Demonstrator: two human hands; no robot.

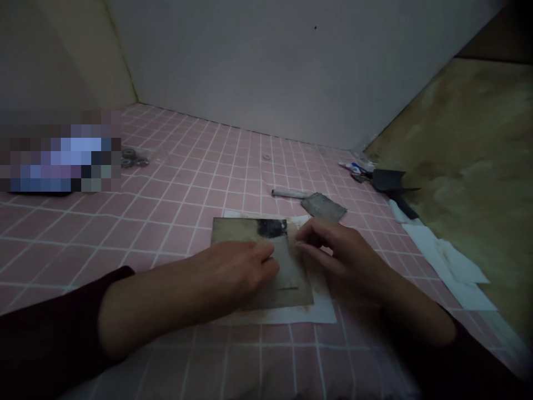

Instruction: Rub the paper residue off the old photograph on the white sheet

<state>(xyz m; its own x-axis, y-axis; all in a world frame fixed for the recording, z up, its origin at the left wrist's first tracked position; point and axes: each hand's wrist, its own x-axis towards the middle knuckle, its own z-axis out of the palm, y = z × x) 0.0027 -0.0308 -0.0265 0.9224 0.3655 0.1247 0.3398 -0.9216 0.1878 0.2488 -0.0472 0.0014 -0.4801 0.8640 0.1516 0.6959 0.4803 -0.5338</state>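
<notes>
A flat grey-beige sheet [297, 278] with a dark patch [271, 228] at its top right corner lies on a white paper [325, 314]. On top of the sheet, near its middle, my left hand [245, 269] rests with its fingers curled in; whatever they hold, if anything, is hidden. My right hand [333, 247] is at the sheet's right edge, beside the dark patch, thumb and forefinger brought together in a pinch. What is between those fingertips is too small to make out. A short dark line [287, 288] shows low on the sheet.
Beyond my right hand lie a small grey piece [323, 206] and a whitish stick [289, 193]. Dark items [387, 180] and white papers [453, 266] line the right wall. Small rolls [132, 157] sit at left beside a blurred-out screen [62, 161]. The cloth [187, 161] is pink-checked.
</notes>
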